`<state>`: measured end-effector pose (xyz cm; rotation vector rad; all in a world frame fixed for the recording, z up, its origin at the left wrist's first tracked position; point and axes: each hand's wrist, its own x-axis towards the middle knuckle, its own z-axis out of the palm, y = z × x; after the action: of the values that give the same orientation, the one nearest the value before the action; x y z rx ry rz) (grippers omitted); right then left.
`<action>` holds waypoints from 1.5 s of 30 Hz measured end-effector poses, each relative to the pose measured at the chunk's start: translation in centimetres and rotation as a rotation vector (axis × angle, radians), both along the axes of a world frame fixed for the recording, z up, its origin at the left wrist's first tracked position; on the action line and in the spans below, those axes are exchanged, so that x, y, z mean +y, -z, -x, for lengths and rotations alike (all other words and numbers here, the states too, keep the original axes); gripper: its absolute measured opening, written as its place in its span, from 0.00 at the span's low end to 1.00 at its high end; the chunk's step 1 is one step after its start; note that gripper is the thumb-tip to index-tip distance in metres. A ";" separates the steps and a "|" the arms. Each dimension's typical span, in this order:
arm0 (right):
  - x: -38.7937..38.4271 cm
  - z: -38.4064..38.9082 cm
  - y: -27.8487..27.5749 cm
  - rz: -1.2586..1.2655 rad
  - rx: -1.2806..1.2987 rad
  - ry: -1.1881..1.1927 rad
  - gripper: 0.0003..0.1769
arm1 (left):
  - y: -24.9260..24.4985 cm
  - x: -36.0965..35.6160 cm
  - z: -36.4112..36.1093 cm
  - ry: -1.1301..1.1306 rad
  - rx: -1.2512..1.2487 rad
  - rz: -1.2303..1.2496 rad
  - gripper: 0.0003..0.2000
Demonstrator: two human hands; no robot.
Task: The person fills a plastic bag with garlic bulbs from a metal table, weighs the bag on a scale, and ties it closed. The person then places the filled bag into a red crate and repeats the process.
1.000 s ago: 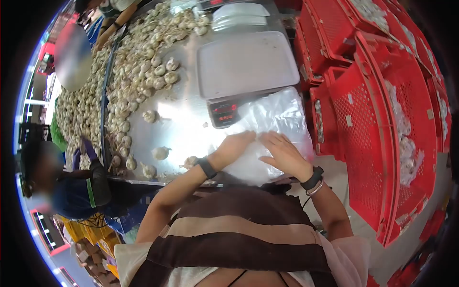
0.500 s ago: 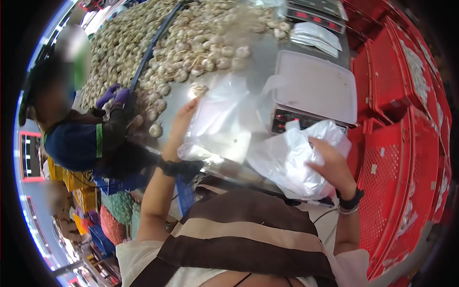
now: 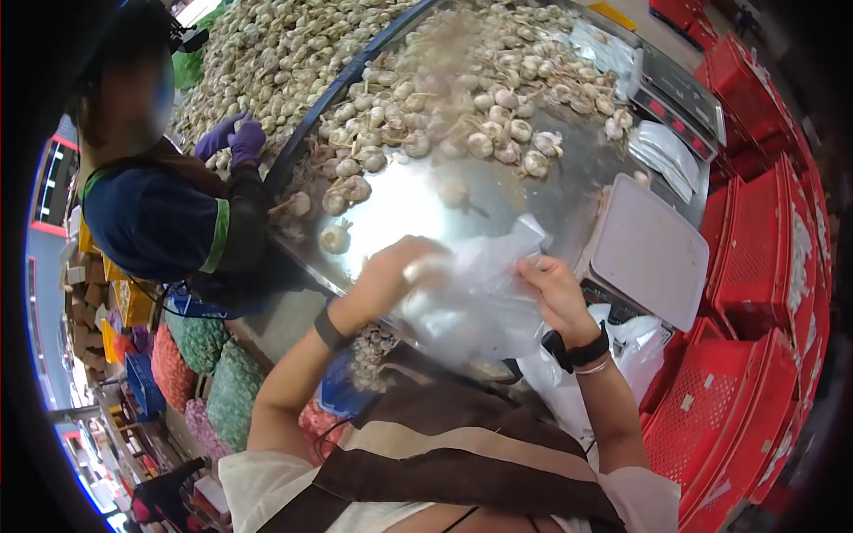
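A thin clear plastic bag (image 3: 475, 306) hangs in front of me over the near edge of the metal table. My right hand (image 3: 558, 298) pinches its upper right part between thumb and fingers. At the bag's left side is my left hand (image 3: 400, 271), its fingers smeared by motion, so their grip does not show. More white plastic bags (image 3: 635, 360) lie below and right of my right wrist, beside the scale (image 3: 653, 253) with its pale flat tray. Loose garlic bulbs (image 3: 480, 142) are spread on the table beyond my hands.
A co-worker in purple gloves (image 3: 233, 142) stands on the left, by garlic behind a dark divider (image 3: 351, 75). A second scale (image 3: 675, 102) and flat white packets (image 3: 665, 160) sit at the back right. Red crates (image 3: 755, 240) line the right side; filled mesh sacks (image 3: 235, 400) stand lower left.
My right hand has gone from the pile of white bags to the clear bag. The bag, spread over the table before, is now bunched between my hands. My view has turned.
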<state>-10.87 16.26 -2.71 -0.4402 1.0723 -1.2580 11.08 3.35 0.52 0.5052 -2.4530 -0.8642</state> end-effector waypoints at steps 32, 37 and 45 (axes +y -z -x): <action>-27.5 18.1 13.4 0.352 0.784 0.279 0.15 | 13.3 -32.1 9.0 -0.725 -0.238 -0.079 0.21; -26.1 14.0 12.6 0.166 0.493 0.155 0.17 | 14.5 -28.7 8.0 -0.376 -0.241 0.006 0.29; -18.2 7.6 9.4 0.246 0.807 0.303 0.11 | 13.2 -28.6 14.4 -0.090 -0.027 0.042 0.16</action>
<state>-18.45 -1.99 -12.12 -1.0613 1.7098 -1.5296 -3.32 -25.29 -12.72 0.6111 -2.4468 -0.7721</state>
